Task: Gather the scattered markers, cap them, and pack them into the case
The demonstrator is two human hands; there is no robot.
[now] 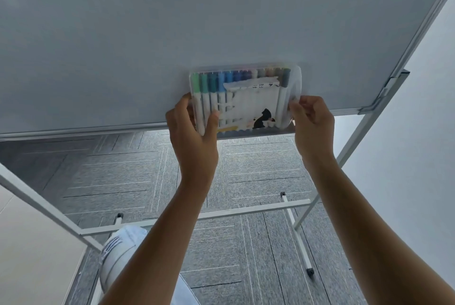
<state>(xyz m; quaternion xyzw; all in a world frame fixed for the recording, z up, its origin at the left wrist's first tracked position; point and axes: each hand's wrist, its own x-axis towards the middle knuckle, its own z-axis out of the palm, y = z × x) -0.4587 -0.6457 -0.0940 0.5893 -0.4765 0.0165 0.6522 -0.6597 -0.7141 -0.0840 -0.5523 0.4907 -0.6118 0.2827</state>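
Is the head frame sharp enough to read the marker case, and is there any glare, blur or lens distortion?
Head view: light is soft and even; the marker case is slightly blurred, its label print unreadable; cap colours show; no strong glare on the whiteboard; wide-angle lens bends its frame; both hands read clearly.

left hand (194, 132) gripping, right hand (311, 123) pinching, arms outstretched

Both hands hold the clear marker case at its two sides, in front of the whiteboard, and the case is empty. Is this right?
Not quite. The head view shows the marker case full of capped markers, not empty. The rest holds: the left hand and right hand hold its sides, before the whiteboard.
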